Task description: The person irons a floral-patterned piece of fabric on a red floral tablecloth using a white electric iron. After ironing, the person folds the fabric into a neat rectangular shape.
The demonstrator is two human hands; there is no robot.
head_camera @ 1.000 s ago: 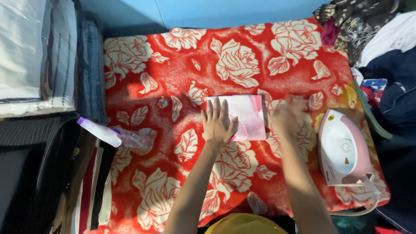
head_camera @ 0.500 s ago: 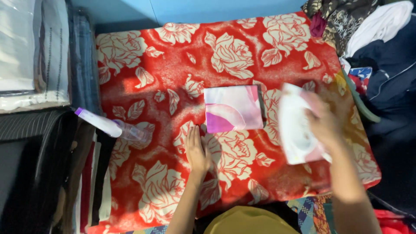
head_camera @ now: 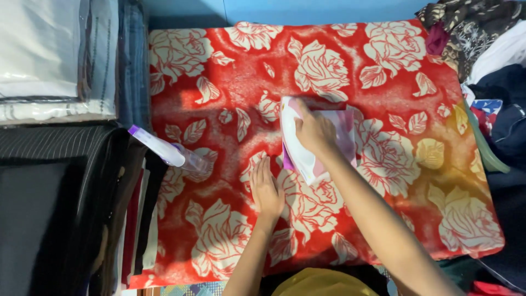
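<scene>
A red cloth with white roses point(head_camera: 230, 82) covers the work surface. On it lies a small folded pink and white cloth point(head_camera: 346, 123). My right hand point(head_camera: 313, 130) grips a white and pink clothes iron point(head_camera: 298, 156), which rests on the left part of that folded cloth. My left hand point(head_camera: 267, 189) lies flat on the red cloth, fingers apart, just below and left of the iron.
A white spray bottle with a purple cap point(head_camera: 164, 149) lies at the left edge. Stacks of folded fabric point(head_camera: 49, 60) and dark clothing point(head_camera: 60, 208) fill the left side. A heap of dark garments point(head_camera: 493, 71) sits at the right.
My right hand picked up the iron from the right side and brought it left onto the folded cloth. My left hand slid off the cloth down onto the red covering.
</scene>
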